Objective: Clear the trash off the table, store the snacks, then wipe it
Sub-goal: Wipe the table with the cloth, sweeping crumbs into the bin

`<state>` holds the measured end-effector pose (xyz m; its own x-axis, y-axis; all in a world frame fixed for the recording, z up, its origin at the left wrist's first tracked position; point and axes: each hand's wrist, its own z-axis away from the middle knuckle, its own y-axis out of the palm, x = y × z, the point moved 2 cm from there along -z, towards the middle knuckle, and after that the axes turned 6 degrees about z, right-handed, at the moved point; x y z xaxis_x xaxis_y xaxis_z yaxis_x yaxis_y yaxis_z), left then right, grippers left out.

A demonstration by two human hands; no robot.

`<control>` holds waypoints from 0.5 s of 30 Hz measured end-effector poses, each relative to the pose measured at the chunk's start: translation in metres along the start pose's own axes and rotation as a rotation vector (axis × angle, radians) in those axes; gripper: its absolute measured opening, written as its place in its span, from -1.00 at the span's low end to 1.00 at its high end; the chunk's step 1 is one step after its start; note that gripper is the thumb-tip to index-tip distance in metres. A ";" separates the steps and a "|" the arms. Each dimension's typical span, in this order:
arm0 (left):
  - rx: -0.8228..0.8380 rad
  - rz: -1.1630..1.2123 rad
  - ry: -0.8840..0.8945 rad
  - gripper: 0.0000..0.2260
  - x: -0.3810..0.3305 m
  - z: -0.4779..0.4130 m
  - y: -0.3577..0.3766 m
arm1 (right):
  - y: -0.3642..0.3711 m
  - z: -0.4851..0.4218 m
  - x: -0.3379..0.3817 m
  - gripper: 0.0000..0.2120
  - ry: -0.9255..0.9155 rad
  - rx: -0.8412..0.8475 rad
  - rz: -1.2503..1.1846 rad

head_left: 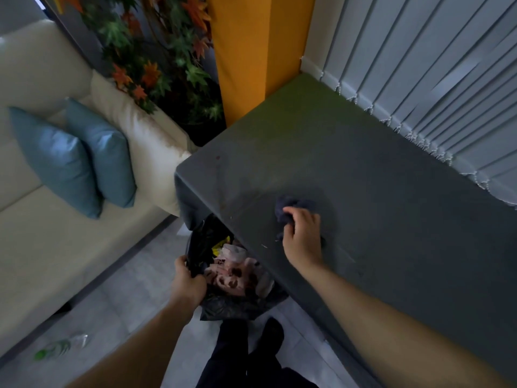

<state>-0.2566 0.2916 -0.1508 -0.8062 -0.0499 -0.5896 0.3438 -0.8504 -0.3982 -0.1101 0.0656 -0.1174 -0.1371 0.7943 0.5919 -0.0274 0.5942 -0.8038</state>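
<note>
No text can be read. The bottle (60,349) at 7 o'clock bears a green label, too blurred to read; the wrappers (237,273) at 6 o'clock show only illegible print.

A slate-grey tabletop (377,191), tinged olive green toward upper centre, carries a navy-blue cloth (293,205). At lower centre, a glossy black bin bag (200,242) holds pale pink and white trash (237,273) blotched dark brown. At left, two teal cushions (58,161) on a cream sofa (42,247); orange and green leaves (156,60) and a mustard-yellow pillar (251,51) along the top.
</note>
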 end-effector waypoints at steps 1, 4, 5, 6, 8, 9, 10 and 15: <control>0.003 0.008 -0.003 -0.52 0.000 0.000 0.000 | 0.004 0.006 0.003 -0.69 -0.048 0.059 0.011; 0.000 0.011 -0.003 -0.52 0.001 -0.002 -0.001 | 0.014 0.034 0.025 -0.75 -0.263 0.255 0.009; -0.004 0.008 -0.001 -0.52 0.001 -0.003 -0.001 | 0.017 0.044 0.032 -0.76 -0.329 0.331 0.002; -0.008 0.007 0.001 -0.52 0.002 -0.004 -0.002 | 0.021 0.054 0.039 -0.77 -0.391 0.406 0.004; -0.008 0.013 0.004 -0.50 0.004 -0.005 -0.003 | 0.028 0.071 0.048 -0.74 -0.485 0.529 0.056; -0.009 0.014 0.005 -0.50 0.005 -0.006 -0.004 | 0.030 0.077 0.051 -0.72 -0.509 0.568 0.088; -0.011 0.015 0.006 -0.51 0.005 -0.006 -0.005 | 0.032 0.081 0.053 -0.70 -0.509 0.593 0.112; -0.022 0.002 -0.004 -0.51 0.009 -0.005 -0.012 | 0.039 0.079 0.066 -0.57 -0.326 0.677 0.276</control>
<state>-0.2657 0.3045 -0.1551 -0.8073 -0.0538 -0.5877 0.3559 -0.8388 -0.4120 -0.1981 0.1313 -0.1148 -0.5061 0.7626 0.4028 -0.5311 0.0924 -0.8423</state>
